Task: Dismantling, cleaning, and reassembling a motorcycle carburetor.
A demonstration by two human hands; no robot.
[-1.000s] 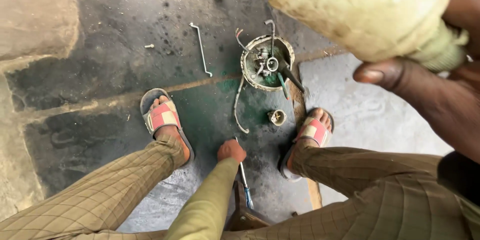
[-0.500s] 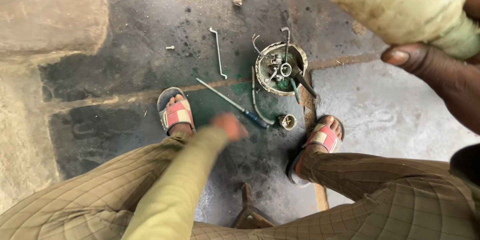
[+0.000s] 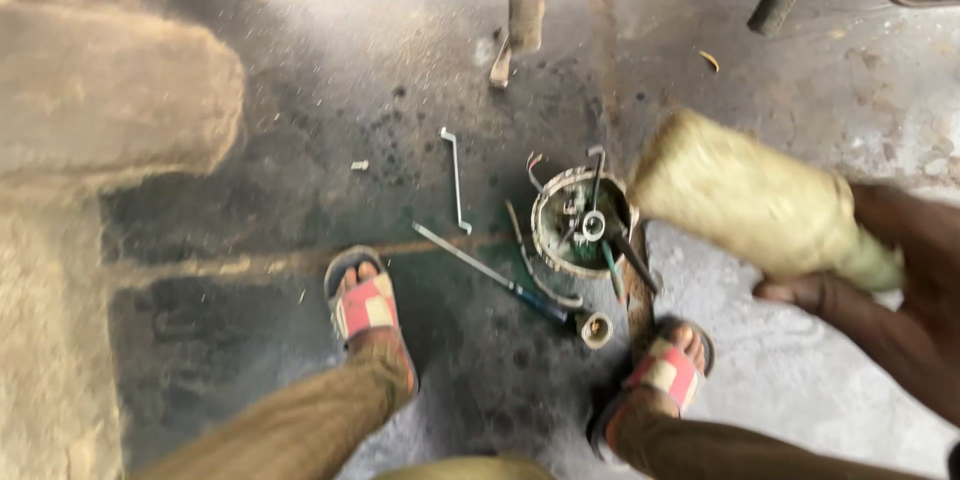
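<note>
My right hand [image 3: 885,285] is shut on a dirty yellowish bottle [image 3: 750,202], held tilted with its wide end just right of a round metal housing [image 3: 560,240] that lies on the oily floor. Wires and a dark rod stick out of the housing. A screwdriver with a blue handle [image 3: 490,273] lies on the floor left of it, and a small pale cap [image 3: 597,330] sits by its handle end. My left hand is out of view. My feet in red sandals [image 3: 365,305] stand on either side.
A bent thin metal rod [image 3: 456,180] lies on the floor beyond the screwdriver. Metal legs and a footrest of a vehicle [image 3: 525,0] stand at the top. A raised concrete slab [image 3: 110,110] fills the left. A rusty strip [image 3: 637,305] lies under the housing.
My left hand laid the screwdriver on the floor and drew back out of view. The bottle in my right hand came down beside the round housing. The view shifted forward.
</note>
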